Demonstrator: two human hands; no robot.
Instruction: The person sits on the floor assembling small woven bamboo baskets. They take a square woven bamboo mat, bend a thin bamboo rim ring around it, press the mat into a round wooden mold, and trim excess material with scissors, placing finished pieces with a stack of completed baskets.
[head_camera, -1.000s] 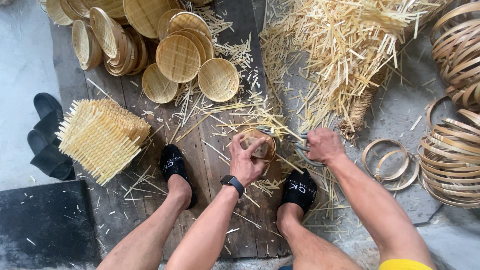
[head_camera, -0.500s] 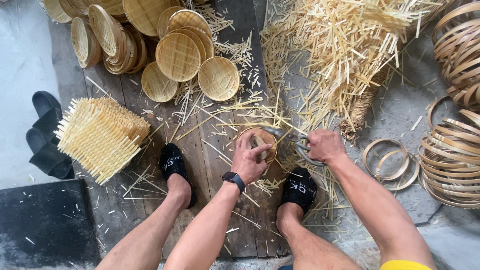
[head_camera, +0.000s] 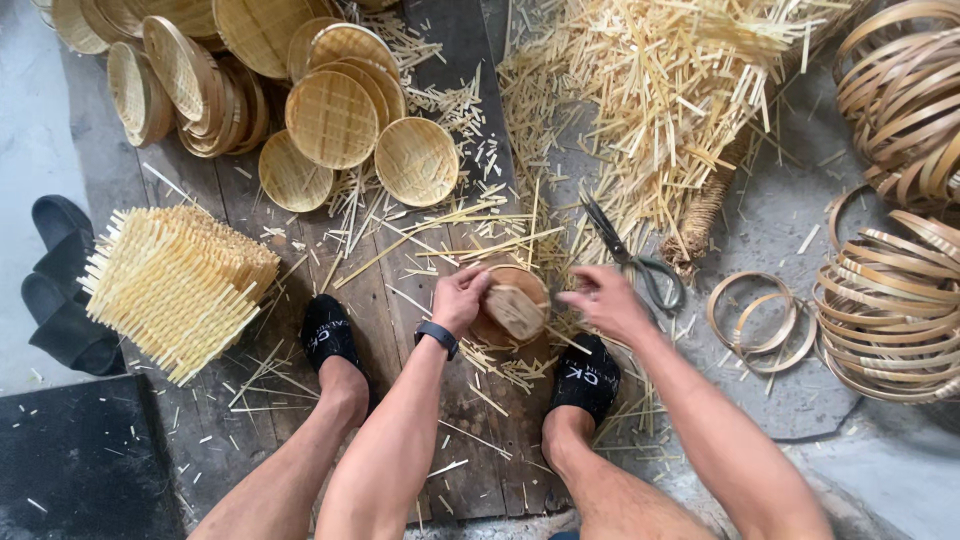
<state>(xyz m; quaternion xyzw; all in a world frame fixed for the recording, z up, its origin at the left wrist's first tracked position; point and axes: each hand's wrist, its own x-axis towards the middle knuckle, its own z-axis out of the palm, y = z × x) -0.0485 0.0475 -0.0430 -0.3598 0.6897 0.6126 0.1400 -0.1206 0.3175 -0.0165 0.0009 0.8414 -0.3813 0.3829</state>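
Note:
My left hand (head_camera: 460, 297) grips a small round woven bamboo tray (head_camera: 514, 306) in a hoop, tilted on edge above the wooden boards between my feet. My right hand (head_camera: 603, 301) is beside the tray's right rim, fingers apart and curled, holding nothing that I can see. A pair of scissors (head_camera: 632, 256) lies on the ground just beyond the right hand, dark blades pointing away from me. A black watch is on my left wrist.
Finished round woven trays (head_camera: 331, 118) are piled at the top left. A stack of square woven mats (head_camera: 176, 286) lies left. Loose bamboo strips (head_camera: 660, 100) heap at top centre. Bamboo hoops (head_camera: 885, 300) stack at right. Black sandals (head_camera: 60, 290) sit far left.
The right hand has let go of the scissors, which now lie on the ground. The left hand has tipped the tray up on edge.

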